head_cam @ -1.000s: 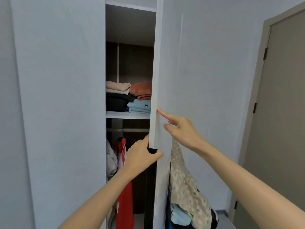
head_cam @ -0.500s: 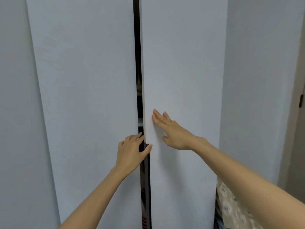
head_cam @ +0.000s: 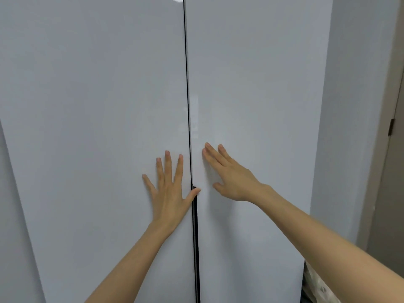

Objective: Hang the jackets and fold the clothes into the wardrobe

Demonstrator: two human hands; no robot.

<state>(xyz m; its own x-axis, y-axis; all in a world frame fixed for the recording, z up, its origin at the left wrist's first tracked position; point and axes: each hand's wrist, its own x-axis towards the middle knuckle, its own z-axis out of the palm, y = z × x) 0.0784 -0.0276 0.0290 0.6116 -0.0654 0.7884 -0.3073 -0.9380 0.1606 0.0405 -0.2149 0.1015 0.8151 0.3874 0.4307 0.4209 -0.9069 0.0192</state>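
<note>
Head view: one view only, looking straight at the wardrobe front.
Wardrobe (head_cam: 65,193): fills most of the view; both doors are closed, so nothing inside can be seen.
Left door (head_cam: 98,106): pale grey, glossy, flat.
Right door (head_cam: 251,84): same finish, level with the left door.
Gap (head_cam: 187,84): a thin dark line between the two doors, top to bottom, wider and blacker in its lower part.
Left hand (head_cam: 169,193): released, fingers straight and spread, palm flat on the left door at its inner edge; the thumb reaches across the gap.
Right hand (head_cam: 231,178): released, fingers straight and pointing up-left, pressed on the right door just beside its inner edge.
Cloth (head_cam: 317,285): patterned beige fabric showing past the right door's outer edge, at the bottom; what it hangs on is hidden.
Wall (head_cam: 349,106): grey, right of the wardrobe.
Room door (head_cam: 391,193): brown-grey, at the far right edge, with a hinge (head_cam: 391,127) on its frame side.
</note>
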